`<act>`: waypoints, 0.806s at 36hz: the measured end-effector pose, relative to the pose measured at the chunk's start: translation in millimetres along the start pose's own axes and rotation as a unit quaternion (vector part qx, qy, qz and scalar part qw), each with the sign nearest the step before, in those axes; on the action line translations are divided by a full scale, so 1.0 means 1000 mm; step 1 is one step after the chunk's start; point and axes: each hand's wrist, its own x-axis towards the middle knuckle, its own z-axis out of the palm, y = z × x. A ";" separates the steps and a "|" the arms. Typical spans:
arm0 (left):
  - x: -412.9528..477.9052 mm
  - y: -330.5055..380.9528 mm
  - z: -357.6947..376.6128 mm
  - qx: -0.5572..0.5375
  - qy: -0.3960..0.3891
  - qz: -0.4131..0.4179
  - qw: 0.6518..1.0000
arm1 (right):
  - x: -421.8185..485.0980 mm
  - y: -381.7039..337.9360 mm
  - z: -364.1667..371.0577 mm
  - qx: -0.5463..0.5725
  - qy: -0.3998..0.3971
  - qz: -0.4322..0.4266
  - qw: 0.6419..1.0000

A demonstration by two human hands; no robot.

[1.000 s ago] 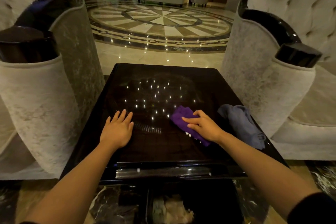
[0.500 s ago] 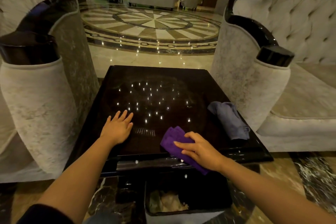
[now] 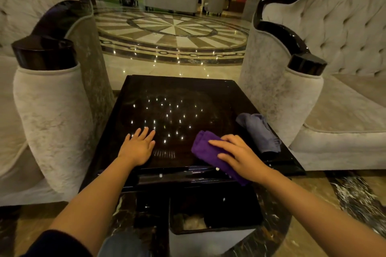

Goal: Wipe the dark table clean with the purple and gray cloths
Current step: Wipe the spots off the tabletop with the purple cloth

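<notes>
The dark glossy table [image 3: 177, 94] stands between two armchairs and reflects small ceiling lights. My right hand [image 3: 240, 156] presses flat on the folded purple cloth [image 3: 203, 147] at the table's near right edge; part of the cloth hangs over that edge. A few small white crumbs lie along the front rim beside it. The gray cloth [image 3: 259, 131] lies crumpled near the right edge, untouched. My left hand [image 3: 139, 146] rests palm down, fingers spread, on the near left of the tabletop and holds nothing.
A pale upholstered armchair [image 3: 52, 115] flanks the table on the left, another armchair [image 3: 292, 100] on the right. Below the front edge stands an open waste bin [image 3: 215, 236] with light scraps inside. Polished patterned floor [image 3: 173, 33] stretches beyond.
My right hand has dragged the purple cloth from the table's middle right back to the near edge, where it now overhangs. The left hand has stayed planted.
</notes>
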 end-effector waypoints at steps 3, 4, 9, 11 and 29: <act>-0.001 -0.008 0.000 -0.002 0.007 -0.005 1.000 | 0.015 -0.016 0.009 -0.065 -0.039 -0.054 0.996; -0.001 -0.007 0.000 -0.001 0.009 0.000 1.000 | 0.017 -0.019 0.012 -0.094 -0.053 -0.074 0.991; 0.002 0.005 0.002 -0.003 0.013 0.013 1.000 | 0.032 -0.039 0.023 -0.224 -0.123 -0.154 0.954; 0.002 0.006 0.002 -0.001 0.011 0.014 1.000 | 0.039 -0.049 0.029 -0.236 -0.131 -0.183 0.946; -0.001 0.004 0.000 0.001 0.000 0.015 1.000 | 0.061 -0.056 0.079 -0.239 -0.206 -0.173 0.933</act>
